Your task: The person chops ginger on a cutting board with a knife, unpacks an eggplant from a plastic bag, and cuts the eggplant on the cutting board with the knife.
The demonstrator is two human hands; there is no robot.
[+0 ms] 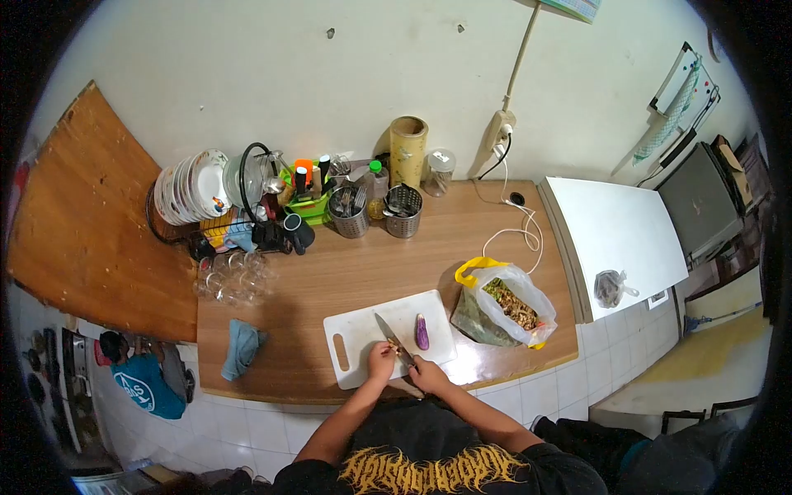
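Observation:
A white cutting board [355,323] lies near the front edge of the wooden table. My right hand [427,375] is wrapped round the handle of a kitchen knife [389,332], its blade slanting over the board toward the far left. Close to the blade, my left hand [381,361] has its fingers pinched together. Small pale bits show at those fingertips, too small to name. A small purple eggplant [422,333] lies on the board, right of the blade and apart from both hands. An open plastic bag [538,302] of chopped scraps stands right of the board.
A blue cloth [242,350] and upturned glasses [235,277] are on the left. Behind stand a dish rack with plates [191,188], cutlery holders [403,223], a bottle [377,191] and a jar [440,172]. A white cable [536,239] trails at right. Another person [148,384] is at far left.

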